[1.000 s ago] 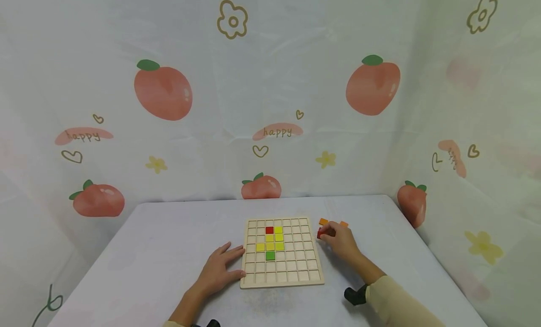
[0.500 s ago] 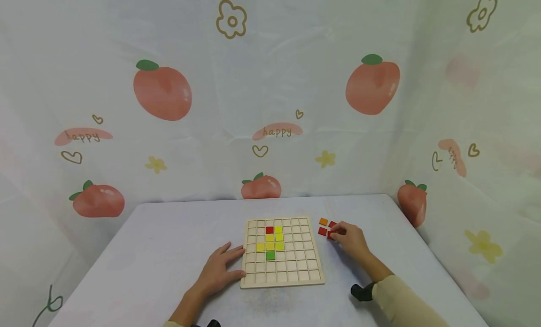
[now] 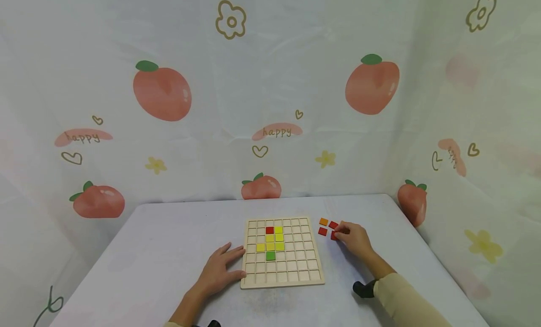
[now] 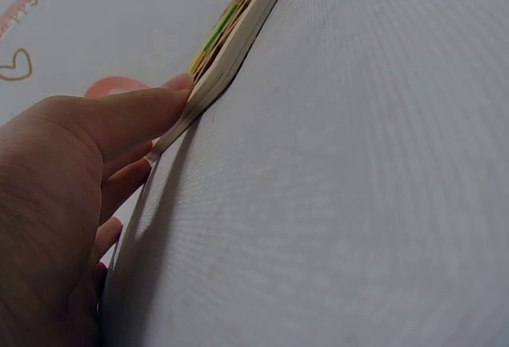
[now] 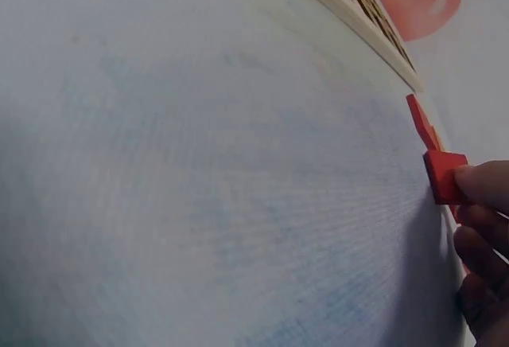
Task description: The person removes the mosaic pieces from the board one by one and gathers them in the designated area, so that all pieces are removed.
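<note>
My left hand (image 3: pixel 217 269) lies at the left edge of a square wooden grid board (image 3: pixel 296 276). In the left wrist view its thumb (image 4: pixel 151 115) touches the board's side. To the right of the board, my right hand (image 3: pixel 357 240) pinches a red square tile (image 5: pixel 445 177) between thumb and fingers; the right wrist view shows that tile tilted. Close by on the table are two other red tiles (image 3: pixel 322 231) and an orange tile (image 3: pixel 323 221). Set in the board's cells are a red tile (image 3: pixel 269 230), several yellow tiles (image 3: pixel 270 246) and a green tile (image 3: pixel 270 256).
A white cloth covers the table (image 3: pixel 177 233). Behind it and along the sides hangs a pale curtain (image 3: pixel 203 106) printed with fruit and flowers. A black strap end (image 3: pixel 363 289) shows at the right wrist.
My right hand has shifted rightward, away from the board. A red tile is left beside the board, and another red tile has moved right with the fingers. My left hand stays still.
</note>
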A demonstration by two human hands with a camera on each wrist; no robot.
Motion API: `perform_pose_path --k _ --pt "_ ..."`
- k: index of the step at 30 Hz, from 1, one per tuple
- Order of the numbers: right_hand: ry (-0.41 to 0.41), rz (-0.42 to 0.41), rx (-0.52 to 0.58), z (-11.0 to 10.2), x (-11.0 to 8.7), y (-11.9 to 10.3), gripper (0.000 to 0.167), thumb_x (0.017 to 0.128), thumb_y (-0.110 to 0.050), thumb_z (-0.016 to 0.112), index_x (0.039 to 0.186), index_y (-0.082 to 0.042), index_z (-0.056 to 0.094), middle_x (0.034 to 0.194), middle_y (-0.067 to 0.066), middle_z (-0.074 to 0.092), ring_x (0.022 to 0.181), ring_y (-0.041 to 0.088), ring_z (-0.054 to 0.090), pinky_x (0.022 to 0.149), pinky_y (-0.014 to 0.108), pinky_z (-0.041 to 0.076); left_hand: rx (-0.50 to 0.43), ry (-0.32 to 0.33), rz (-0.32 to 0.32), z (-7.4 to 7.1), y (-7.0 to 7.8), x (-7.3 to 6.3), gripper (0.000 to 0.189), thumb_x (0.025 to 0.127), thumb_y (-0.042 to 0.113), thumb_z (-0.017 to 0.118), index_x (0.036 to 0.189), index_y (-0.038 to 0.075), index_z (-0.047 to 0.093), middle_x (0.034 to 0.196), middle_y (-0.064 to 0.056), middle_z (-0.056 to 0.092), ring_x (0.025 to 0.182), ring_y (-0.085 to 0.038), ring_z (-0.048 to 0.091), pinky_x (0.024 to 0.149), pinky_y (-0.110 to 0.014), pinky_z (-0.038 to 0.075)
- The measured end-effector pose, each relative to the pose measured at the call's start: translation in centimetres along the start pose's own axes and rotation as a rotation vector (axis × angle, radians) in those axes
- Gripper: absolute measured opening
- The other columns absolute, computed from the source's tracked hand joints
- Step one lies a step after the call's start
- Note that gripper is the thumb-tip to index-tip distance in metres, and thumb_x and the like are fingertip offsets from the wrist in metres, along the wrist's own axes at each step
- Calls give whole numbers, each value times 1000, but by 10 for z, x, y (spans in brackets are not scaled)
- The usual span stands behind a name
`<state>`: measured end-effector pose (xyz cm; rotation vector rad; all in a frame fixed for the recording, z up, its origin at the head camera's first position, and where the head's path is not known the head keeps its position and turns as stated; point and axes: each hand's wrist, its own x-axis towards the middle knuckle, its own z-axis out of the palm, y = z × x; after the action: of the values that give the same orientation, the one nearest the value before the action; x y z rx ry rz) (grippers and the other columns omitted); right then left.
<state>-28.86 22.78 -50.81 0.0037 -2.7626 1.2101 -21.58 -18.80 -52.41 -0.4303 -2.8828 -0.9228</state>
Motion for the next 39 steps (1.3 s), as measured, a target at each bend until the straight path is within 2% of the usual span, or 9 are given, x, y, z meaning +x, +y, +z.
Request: perform_pose_path --k 6,12,21,26,28,31,33,39 --pt "30 -11 -27 1 3 -1 5 87 -6 71 91 -6 69 85 5 60 79 22 52 66 30 48 -6 6 3 0 0 0 68 76 54 75 133 20 62 137 7 56 138 -34 34 106 -62 27" --pt "38 -4 1 4 8 -8 6 89 -7 69 94 -4 67 85 6 60 76 22 54 61 28 50 1 5 -6 0 0 0 68 76 54 75 133 20 62 137 7 56 138 -34 34 106 -62 28" --pt "62 -34 6 13 16 -22 6 89 -8 68 93 -3 68 87 6 62 78 21 54 65 29 48 -3 -1 -12 0 -1 -1 68 75 54 75 133 21 62 137 8 56 138 -34 35 106 -62 27" --pt "57 -62 40 22 19 -27 4 88 -5 67 90 -1 66 84 7 61 71 20 55 57 29 49 -2 3 -10 0 -1 -1 68 75 54 75 133 21 62 137 7 56 138 -34 35 106 -62 28" --pt "61 -90 45 25 19 -30 5 88 -6 68 89 -1 67 83 6 62 71 19 55 59 31 50 -1 3 -11 0 -1 -1 68 76 55 75 133 21 62 137 7 56 138 -34 35 106 -62 27" --pt "81 -139 26 28 20 -34 7 87 -8 68 86 -1 68 82 4 64 75 20 57 71 38 48 0 3 -10 0 -1 -1 68 76 55 74 133 21 62 137 7 56 138 -34 34 106 -62 27" --pt "83 -156 18 31 21 -37 8 87 -9 68 86 -1 68 83 3 64 77 20 58 74 40 48 2 4 -8 0 -1 -1 68 76 55 74 133 20 62 137 8 56 138 -34 34 106 -62 27" --pt "60 -155 32 42 22 -43 7 88 -8 69 88 -1 68 81 2 61 72 16 58 64 32 49 -10 0 -2 -2 2 -1 68 76 53 75 133 19 62 137 7 57 138 -34 34 107 -62 27"
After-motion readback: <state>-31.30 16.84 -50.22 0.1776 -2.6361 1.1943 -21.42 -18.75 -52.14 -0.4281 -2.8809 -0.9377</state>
